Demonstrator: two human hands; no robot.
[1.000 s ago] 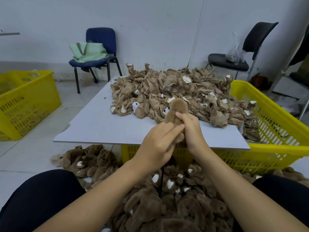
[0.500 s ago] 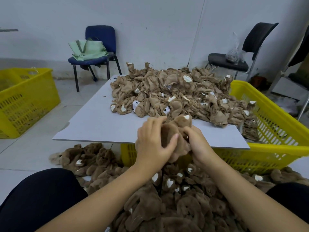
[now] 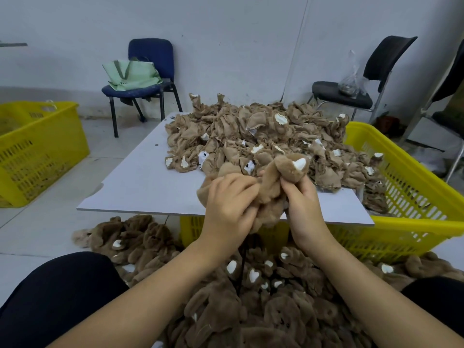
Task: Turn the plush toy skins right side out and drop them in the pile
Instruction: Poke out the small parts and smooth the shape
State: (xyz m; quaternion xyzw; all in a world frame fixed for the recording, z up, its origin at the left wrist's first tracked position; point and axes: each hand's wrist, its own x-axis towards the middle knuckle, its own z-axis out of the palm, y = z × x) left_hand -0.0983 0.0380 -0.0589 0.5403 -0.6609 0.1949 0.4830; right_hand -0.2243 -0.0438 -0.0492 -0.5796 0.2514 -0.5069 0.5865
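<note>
I hold one brown plush toy skin (image 3: 272, 183) above the near edge of the white board (image 3: 140, 182). My left hand (image 3: 229, 204) grips its left side with curled fingers. My right hand (image 3: 302, 199) pinches its right side just under a fuzzy lobe with a white patch. The skin shows fuzzy fur on most of its surface. A heap of inside-out tan skins (image 3: 263, 136) covers the far half of the board. The pile of furry right-side-out skins (image 3: 251, 297) lies on the floor between my knees.
A yellow crate (image 3: 411, 197) sits under and to the right of the board, another yellow crate (image 3: 37, 151) stands at the left. A blue chair (image 3: 150, 71) with a green bag and a black chair (image 3: 364, 79) stand by the wall.
The skin has unfolded from a narrow upright tube into a wider fuzzy bundle with a white patch showing. My hands have spread apart on it, left hand lower, right hand further right.
</note>
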